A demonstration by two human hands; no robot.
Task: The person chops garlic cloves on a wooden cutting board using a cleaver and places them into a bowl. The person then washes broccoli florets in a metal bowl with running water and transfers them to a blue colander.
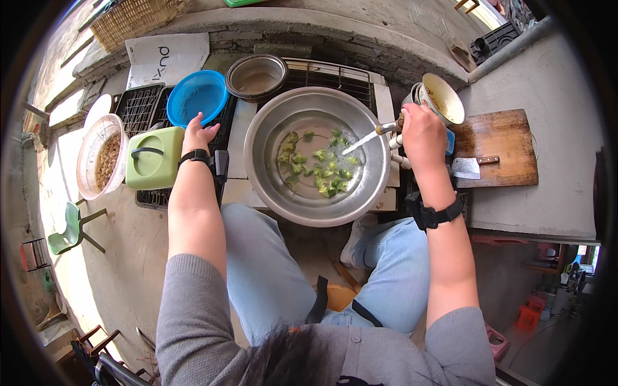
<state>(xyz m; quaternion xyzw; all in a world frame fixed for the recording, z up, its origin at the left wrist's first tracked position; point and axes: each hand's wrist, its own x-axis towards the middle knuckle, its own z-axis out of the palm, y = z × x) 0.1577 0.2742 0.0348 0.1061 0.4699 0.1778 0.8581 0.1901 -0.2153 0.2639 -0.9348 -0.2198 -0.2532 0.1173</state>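
Note:
Water runs from a metal tap (389, 127) into a wide stainless steel basin (260, 181). Broccoli florets (328, 176) float in shallow water there, with foam where the stream lands. My right hand (424, 137) is closed at the top of the tap, hiding its handle. On the other side, my left hand (202, 132) has its fingers spread, palm up, at the near rim of a blue plastic colander (195, 96); whether it touches the rim I cannot tell. Beside that wrist stands a green lidded container (157, 166) with a dark handle.
Behind the basin sits a metal pot (257, 77) of water. A cleaver (467, 167) lies on a wooden cutting board (507, 144) at right, near stacked bowls (444, 99). Far left is a pale tub (84, 164) of brown pieces. Black crates (140, 108) are beside the colander.

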